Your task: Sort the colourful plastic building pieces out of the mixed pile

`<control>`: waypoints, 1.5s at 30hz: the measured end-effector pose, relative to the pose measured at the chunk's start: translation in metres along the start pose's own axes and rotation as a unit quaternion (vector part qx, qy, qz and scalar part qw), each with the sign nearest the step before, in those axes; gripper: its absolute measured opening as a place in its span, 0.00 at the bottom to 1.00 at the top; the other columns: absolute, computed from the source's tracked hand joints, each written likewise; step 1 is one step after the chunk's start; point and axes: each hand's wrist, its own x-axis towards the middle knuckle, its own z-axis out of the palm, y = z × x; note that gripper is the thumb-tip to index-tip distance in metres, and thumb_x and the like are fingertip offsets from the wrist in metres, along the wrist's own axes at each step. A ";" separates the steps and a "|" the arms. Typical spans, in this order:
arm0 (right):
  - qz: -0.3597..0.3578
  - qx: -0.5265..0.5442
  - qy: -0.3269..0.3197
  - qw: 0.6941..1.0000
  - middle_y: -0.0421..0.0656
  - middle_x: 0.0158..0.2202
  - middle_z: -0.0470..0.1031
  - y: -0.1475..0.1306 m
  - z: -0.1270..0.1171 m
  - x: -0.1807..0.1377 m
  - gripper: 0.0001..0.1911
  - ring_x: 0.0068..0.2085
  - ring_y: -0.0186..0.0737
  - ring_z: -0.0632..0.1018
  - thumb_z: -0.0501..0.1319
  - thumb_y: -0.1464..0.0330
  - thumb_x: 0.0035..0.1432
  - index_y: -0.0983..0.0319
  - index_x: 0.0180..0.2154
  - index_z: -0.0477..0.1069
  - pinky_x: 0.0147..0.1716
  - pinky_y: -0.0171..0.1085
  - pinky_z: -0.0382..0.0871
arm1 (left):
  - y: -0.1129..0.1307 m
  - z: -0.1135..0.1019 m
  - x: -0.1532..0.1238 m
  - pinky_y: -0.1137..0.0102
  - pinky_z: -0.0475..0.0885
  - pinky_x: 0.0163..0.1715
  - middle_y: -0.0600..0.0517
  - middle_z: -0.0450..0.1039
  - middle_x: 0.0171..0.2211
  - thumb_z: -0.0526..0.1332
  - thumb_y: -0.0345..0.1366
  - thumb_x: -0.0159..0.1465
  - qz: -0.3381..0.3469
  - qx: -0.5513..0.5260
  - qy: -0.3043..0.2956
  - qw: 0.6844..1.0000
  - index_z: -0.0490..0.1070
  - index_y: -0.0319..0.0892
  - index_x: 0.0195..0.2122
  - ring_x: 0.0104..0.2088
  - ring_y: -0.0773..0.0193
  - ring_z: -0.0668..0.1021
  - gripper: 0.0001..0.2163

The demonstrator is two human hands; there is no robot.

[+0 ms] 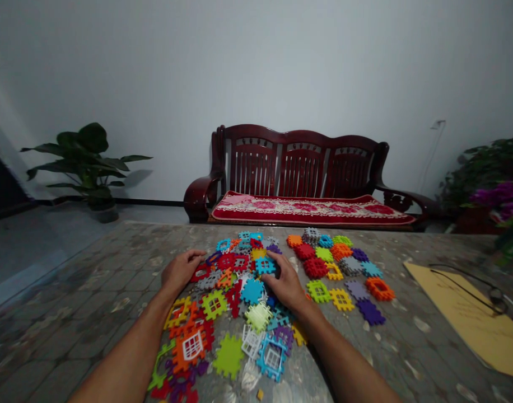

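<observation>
A heap of colourful plastic interlocking building pieces with notched edges covers the middle of the table. My left hand (181, 272) rests at the heap's left side, fingers stretched loosely beside a red piece (201, 272), with no piece visible in it. On the heap's right side, my right hand (287, 281) has thumb and forefinger at the edges of a blue window piece (264, 266). Just below that lies a solid blue piece (252, 291). Nearer me are a pale green piece (259, 317), a green square (228, 356) and an orange piece with a white window frame (193, 346).
Right of the heap, pieces lie grouped in small same-coloured stacks, including red (315, 268) and grey (351, 266) ones. A yellow cardboard sheet (466, 319) with a black cord (466, 285) lies farther right. Beyond the table stands a wooden bench (302, 162); potted plants (88, 159) flank it.
</observation>
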 end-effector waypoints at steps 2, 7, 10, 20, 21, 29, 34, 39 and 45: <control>0.037 0.048 0.002 0.998 0.44 0.52 0.73 -0.001 0.000 0.002 0.30 0.52 0.45 0.74 0.65 0.70 0.46 0.58 0.54 0.69 0.55 0.44 0.66 | -0.001 0.000 0.000 0.71 0.67 0.30 0.53 0.82 0.40 0.58 0.43 0.60 0.000 -0.003 -0.001 1.000 0.79 0.50 0.42 0.37 0.58 0.80 0.14; 0.091 0.163 0.019 0.982 0.45 0.50 0.76 -0.005 -0.003 0.007 0.30 0.47 0.44 0.77 0.65 0.68 0.46 0.60 0.53 0.69 0.50 0.43 0.70 | -0.003 0.002 0.001 0.71 0.67 0.30 0.53 0.82 0.38 0.58 0.43 0.60 0.000 -0.013 -0.001 1.000 0.79 0.49 0.43 0.35 0.59 0.80 0.14; 0.096 0.146 0.036 0.984 0.46 0.49 0.76 -0.007 -0.005 0.007 0.30 0.45 0.44 0.77 0.65 0.68 0.45 0.60 0.53 0.69 0.47 0.42 0.72 | -0.007 0.005 0.002 0.72 0.68 0.31 0.53 0.82 0.38 0.58 0.42 0.60 0.015 -0.028 0.001 0.999 0.78 0.49 0.43 0.36 0.61 0.80 0.13; 0.012 -0.025 0.012 1.000 0.45 0.52 0.73 0.001 -0.002 -0.008 0.28 0.53 0.45 0.73 0.64 0.69 0.47 0.58 0.53 0.70 0.55 0.45 0.66 | -0.003 0.001 -0.003 0.72 0.68 0.31 0.53 0.82 0.39 0.57 0.42 0.61 0.022 -0.028 -0.003 0.999 0.78 0.48 0.43 0.37 0.61 0.80 0.14; 0.004 -0.033 0.013 0.999 0.45 0.52 0.72 0.000 -0.002 -0.008 0.28 0.53 0.45 0.72 0.64 0.69 0.47 0.58 0.53 0.70 0.55 0.45 0.65 | -0.001 -0.001 -0.004 0.72 0.67 0.31 0.53 0.82 0.39 0.57 0.42 0.61 0.018 -0.022 -0.003 1.000 0.78 0.48 0.43 0.37 0.60 0.80 0.14; 0.000 -0.038 0.015 0.999 0.44 0.51 0.73 -0.003 -0.003 -0.008 0.27 0.52 0.44 0.73 0.64 0.70 0.47 0.57 0.52 0.70 0.54 0.45 0.66 | 0.001 -0.002 -0.003 0.72 0.67 0.28 0.53 0.82 0.38 0.58 0.43 0.61 0.011 0.007 -0.004 1.000 0.79 0.49 0.43 0.34 0.60 0.80 0.14; 0.007 -0.042 0.017 0.999 0.44 0.50 0.73 -0.002 -0.003 -0.007 0.26 0.52 0.45 0.73 0.64 0.69 0.47 0.57 0.51 0.71 0.54 0.45 0.66 | -0.003 0.001 -0.001 0.73 0.67 0.28 0.53 0.83 0.36 0.58 0.43 0.61 0.011 0.005 0.001 1.000 0.78 0.49 0.43 0.34 0.61 0.80 0.14; 0.009 -0.046 0.010 0.999 0.46 0.52 0.72 -0.001 -0.003 -0.006 0.26 0.52 0.45 0.73 0.64 0.69 0.48 0.59 0.52 0.70 0.54 0.45 0.66 | -0.003 0.002 -0.001 0.72 0.67 0.29 0.53 0.82 0.39 0.58 0.44 0.61 0.010 0.004 -0.006 1.000 0.78 0.49 0.44 0.35 0.60 0.80 0.15; 0.014 -0.030 0.004 0.999 0.46 0.52 0.72 0.001 -0.003 -0.006 0.28 0.53 0.46 0.73 0.64 0.69 0.47 0.59 0.53 0.69 0.55 0.46 0.65 | -0.006 0.005 0.001 0.72 0.67 0.31 0.53 0.82 0.41 0.57 0.45 0.61 0.017 -0.010 -0.005 1.000 0.78 0.50 0.44 0.38 0.60 0.80 0.15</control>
